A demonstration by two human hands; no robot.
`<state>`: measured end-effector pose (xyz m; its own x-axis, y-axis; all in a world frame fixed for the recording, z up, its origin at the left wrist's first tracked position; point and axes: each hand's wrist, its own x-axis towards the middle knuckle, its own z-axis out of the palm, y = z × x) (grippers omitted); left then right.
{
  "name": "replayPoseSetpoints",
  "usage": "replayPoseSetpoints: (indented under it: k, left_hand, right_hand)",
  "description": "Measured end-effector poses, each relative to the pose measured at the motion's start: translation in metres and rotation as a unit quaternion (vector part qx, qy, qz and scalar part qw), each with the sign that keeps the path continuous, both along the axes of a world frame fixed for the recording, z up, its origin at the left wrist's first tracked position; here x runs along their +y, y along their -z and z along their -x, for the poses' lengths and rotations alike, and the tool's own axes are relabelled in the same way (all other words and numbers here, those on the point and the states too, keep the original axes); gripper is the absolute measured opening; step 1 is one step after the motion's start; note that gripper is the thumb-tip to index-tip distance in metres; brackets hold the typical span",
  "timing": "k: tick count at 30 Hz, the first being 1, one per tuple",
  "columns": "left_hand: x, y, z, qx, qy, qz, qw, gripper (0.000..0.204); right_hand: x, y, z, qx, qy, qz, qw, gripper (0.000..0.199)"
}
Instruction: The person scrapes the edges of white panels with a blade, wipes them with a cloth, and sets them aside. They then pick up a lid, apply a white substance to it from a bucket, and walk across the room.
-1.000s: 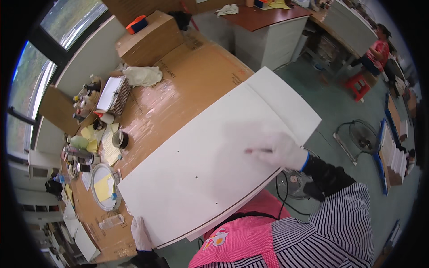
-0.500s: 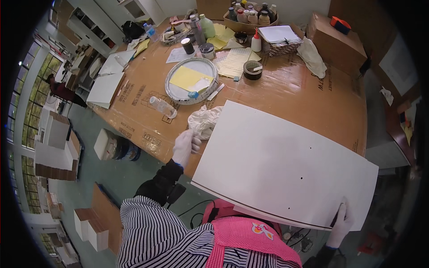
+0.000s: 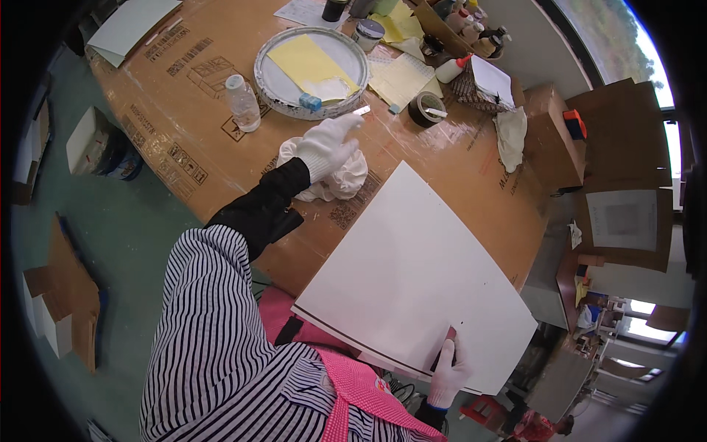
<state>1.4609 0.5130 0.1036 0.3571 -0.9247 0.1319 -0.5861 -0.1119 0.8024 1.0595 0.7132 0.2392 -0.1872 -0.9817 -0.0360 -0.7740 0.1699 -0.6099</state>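
Big cardboard-covered worktop [image 3: 184,118] with a large white board [image 3: 412,280] lying flat at its near edge, one corner sticking out past the edge toward the person. Their right hand [image 3: 448,368], gloved, is gripping the board's near edge with the thumb on top. Their left arm is stretched out across the worktop, gloved left hand [image 3: 328,144] loose and flat-fingered over a crumpled white cloth [image 3: 339,177], fingertips toward the round metal tray [image 3: 269,77].
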Motion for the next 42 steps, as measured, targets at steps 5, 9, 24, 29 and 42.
replayPoseSetpoints:
  k: [5, 9, 24, 29, 42]
  left_hand:
    - [-0.007, 0.039, 0.013, -0.209, 0.221, -0.039, 0.952, 0.037]
    - [0.024, 0.051, -0.015, 0.093, 0.031, 0.179, 0.979, 0.015]
    - [0.075, 0.047, -0.031, 0.186, -0.038, 0.167, 0.968, 0.039]
    - [0.088, 0.043, -0.058, 0.647, -0.083, 0.271, 0.708, 0.049]
    - [0.019, 0.088, 0.017, -0.333, 0.19, -0.029, 0.923, 0.057]
  right_hand:
    - [0.006, 0.019, -0.008, -0.013, 0.034, -0.003, 0.999, 0.03]
    - [0.01, 0.031, -0.004, 0.027, 0.043, 0.018, 0.999, 0.03]
    - [0.018, 0.042, -0.013, 0.073, 0.033, 0.031, 0.996, 0.031]
    - [0.006, 0.042, -0.014, 0.125, 0.047, 0.114, 0.984, 0.03]
    - [-0.011, 0.025, -0.005, 0.144, -0.04, 0.069, 0.986, 0.025]
